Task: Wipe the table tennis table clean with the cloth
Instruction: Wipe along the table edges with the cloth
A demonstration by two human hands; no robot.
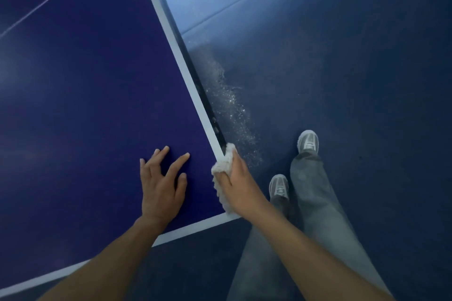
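Observation:
The blue table tennis table (85, 105) fills the left of the view, with a white border line along its right side and near end. My right hand (238, 183) grips a crumpled white cloth (223, 166) at the table's right edge, close to the near right corner. The cloth lies over the white border line and hangs partly past the edge. My left hand (162, 183) rests flat on the blue surface just left of the cloth, fingers spread.
White dust or crumbs (227, 102) are scattered on the dark blue floor along the table's right edge. My legs in grey trousers and two grey shoes (307, 140) stand on the floor right of the corner. A thin white centre line crosses the table at upper left.

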